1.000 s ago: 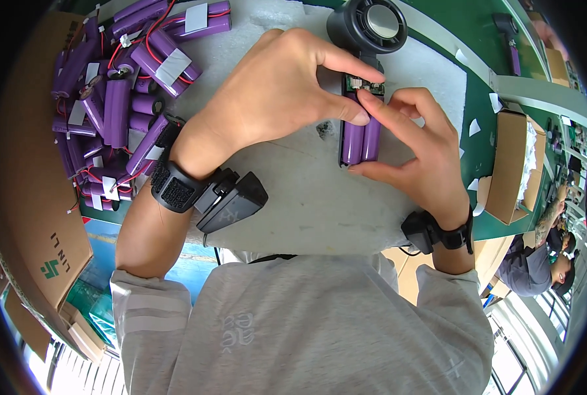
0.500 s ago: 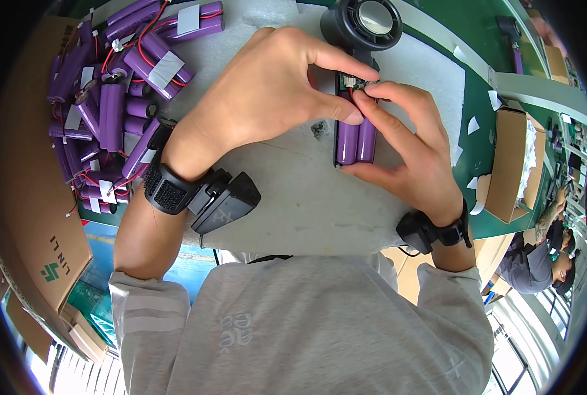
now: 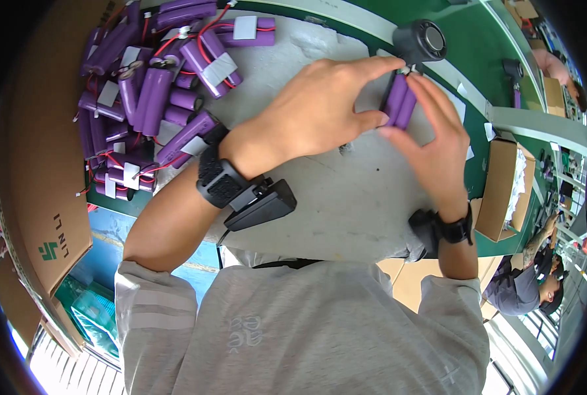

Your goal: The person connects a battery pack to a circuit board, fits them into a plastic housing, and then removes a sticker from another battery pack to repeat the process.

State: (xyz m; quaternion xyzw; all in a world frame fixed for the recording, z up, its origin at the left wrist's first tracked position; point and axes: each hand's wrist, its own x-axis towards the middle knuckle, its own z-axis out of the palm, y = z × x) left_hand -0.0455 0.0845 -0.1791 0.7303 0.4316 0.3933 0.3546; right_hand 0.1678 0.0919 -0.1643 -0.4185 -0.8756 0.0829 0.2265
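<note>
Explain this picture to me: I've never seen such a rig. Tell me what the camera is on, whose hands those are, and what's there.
There is no robot here. A person wears a wide fisheye camera on the head, looking down, so straight edges bend near the rim. You see that person's own left hand and right hand, with a black device strapped at each wrist.

Between the hands is a black fan whose handle shows two purple cells. Fingers of both hands are on the handle; how firmly they grip is hard to tell.

Below lies a grey sheet. At the left is a pile of purple cells with red wires; at the right, a cardboard box.
</note>
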